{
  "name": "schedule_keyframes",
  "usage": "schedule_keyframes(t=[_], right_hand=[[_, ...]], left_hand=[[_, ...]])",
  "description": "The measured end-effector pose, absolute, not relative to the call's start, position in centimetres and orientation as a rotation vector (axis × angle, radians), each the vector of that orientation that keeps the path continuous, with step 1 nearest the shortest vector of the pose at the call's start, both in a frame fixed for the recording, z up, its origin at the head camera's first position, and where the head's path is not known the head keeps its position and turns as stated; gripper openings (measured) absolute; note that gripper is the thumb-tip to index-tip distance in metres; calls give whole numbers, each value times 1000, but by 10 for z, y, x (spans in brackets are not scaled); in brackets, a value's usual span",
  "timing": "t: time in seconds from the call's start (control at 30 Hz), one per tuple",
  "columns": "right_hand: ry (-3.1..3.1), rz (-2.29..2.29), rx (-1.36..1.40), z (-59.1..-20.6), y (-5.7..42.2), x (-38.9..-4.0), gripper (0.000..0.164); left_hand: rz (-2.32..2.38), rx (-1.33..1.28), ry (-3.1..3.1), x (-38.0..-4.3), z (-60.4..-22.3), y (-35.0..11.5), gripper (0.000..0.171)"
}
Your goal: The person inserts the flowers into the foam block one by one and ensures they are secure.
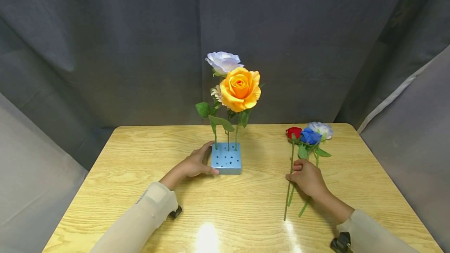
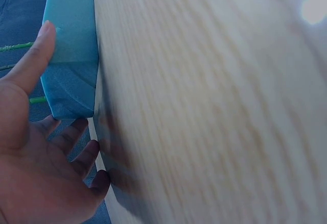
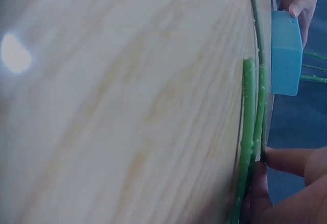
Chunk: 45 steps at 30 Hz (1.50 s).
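Observation:
A light blue foam block (image 1: 226, 159) with small holes in its top stands on the table. My left hand (image 1: 193, 163) holds its left side, thumb on the front face and fingers reaching round toward the back. Upright in the block's back row are an orange rose (image 1: 240, 89), a pale white rose (image 1: 224, 62) and a small cream flower (image 1: 216, 93) partly hidden by the orange one. To the right, my right hand (image 1: 309, 178) pinches the stem of a red rose (image 1: 293, 132) between thumb and finger. A blue rose (image 1: 311, 136) and a white flower (image 1: 321, 129) lie beside it.
The wooden table (image 1: 140, 147) ends at a back edge just behind the block and the lying blooms. A dark grey curtain (image 1: 158, 50) hangs behind. The green stems (image 3: 247, 112) of the lying flowers run close together under the right hand.

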State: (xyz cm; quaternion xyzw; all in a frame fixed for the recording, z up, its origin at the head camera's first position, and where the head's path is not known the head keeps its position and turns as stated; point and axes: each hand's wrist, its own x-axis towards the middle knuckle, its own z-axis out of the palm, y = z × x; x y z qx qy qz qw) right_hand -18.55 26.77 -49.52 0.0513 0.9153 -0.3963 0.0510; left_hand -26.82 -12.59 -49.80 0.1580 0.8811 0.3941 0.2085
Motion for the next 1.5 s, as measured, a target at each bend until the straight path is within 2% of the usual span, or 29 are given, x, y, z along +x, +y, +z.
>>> schedule_keyframes(t=[0.33, 0.67, 0.93, 1.2, 1.5], right_hand=[[2676, -1248, 200, -491, 273, -193, 56], [2429, -1503, 252, -483, 277, -197, 49], [2297, -1665, 208, -474, 278, -199, 46], [2213, -1831, 169, -455, 264, -195, 53], [2202, -1970, 55, -440, 246, -188, 41]], left_hand=[[1093, 439, 2452, -268, -497, -126, 116], [1094, 431, 2451, -269, -497, -125, 116], [1095, 430, 2451, -269, -497, -124, 117], [1100, 444, 2455, -269, -498, -125, 117], [1098, 440, 2450, -268, -498, -126, 116]])
